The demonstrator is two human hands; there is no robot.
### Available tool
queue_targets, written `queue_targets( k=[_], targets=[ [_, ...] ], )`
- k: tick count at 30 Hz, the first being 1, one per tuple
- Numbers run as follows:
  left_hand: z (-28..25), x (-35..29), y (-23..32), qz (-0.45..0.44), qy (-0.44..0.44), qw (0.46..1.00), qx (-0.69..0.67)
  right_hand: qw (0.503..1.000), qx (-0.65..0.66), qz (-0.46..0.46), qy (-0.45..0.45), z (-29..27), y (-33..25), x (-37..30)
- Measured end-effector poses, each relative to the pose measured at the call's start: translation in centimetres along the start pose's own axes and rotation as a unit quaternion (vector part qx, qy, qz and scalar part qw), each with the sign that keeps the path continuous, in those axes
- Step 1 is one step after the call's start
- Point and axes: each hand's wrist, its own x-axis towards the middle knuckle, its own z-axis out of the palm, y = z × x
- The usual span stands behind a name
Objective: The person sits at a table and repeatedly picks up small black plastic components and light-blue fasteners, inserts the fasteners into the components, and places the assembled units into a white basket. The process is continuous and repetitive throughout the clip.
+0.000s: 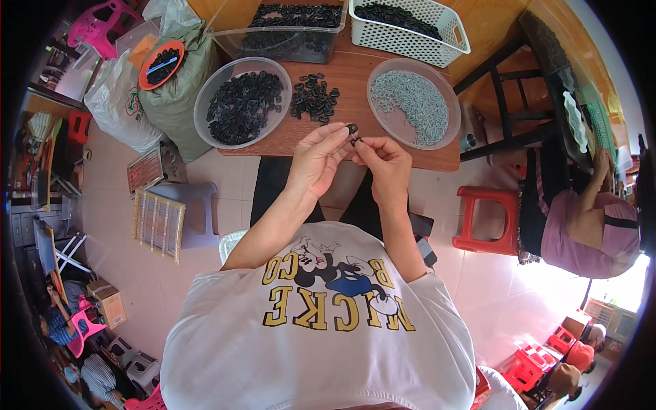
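Above the near edge of the wooden table, my hands are close together at fingertip height. My left hand (pixel 318 156) is closed, pinching a small black oval part (pixel 352 128) between thumb and forefinger. The fingers of my right hand (pixel 387 167) press together on a small dark piece (pixel 356 141) just below it; its exact kind is too small to tell. Beyond my hands lies a loose pile of black plastic parts (pixel 315 98). A round clear tub of black parts (pixel 202 102) stands left of the pile, and a round tub of silvery screws (pixel 454 102) stands right.
At the table's back are a clear bin (pixel 273 44) and a white perforated basket (pixel 410 42), both holding black parts. Sacks (pixel 174 96) with an orange plate (pixel 179 66) stand left. A red stool (pixel 486 220) and another person (pixel 588 229) are at right.
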Motion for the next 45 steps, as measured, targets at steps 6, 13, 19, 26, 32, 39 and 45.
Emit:
queue_targets(
  k=[6,13,19,26,32,39,45],
  targets=[
    [0.1,-0.3,-0.2,0.023,0.007,0.999,0.032,1.000,0.000,0.000,0.001,-0.3,0.3,0.0],
    [0.1,-0.3,-0.5,0.063,-0.004,0.995,0.079,1.000,-0.009,0.005,0.005,-0.5,0.4,-0.2],
    [-0.2,-0.4,-1.0,0.105,-0.006,0.976,0.191,1.000,0.006,0.012,0.006,-0.4,0.4,-0.2],
    [-0.1,-1.1,-0.5,0.091,-0.045,0.970,0.219,1.000,0.006,-0.010,-0.014,-0.2,0.1,-0.4],
    [-0.4,-1.3,-0.1,0.095,-0.055,0.967,0.230,0.999,-0.016,-0.022,-0.032,-0.5,0.0,-0.6],
    [0.0,-1.2,-0.1,0.076,-0.043,0.976,0.198,0.999,-0.013,-0.025,-0.034,-0.3,0.0,-0.8],
    [-0.3,-1.2,-0.7,0.076,-0.019,0.984,0.158,0.998,-0.055,-0.025,-0.020,-0.3,0.4,-0.8]
  ],
)
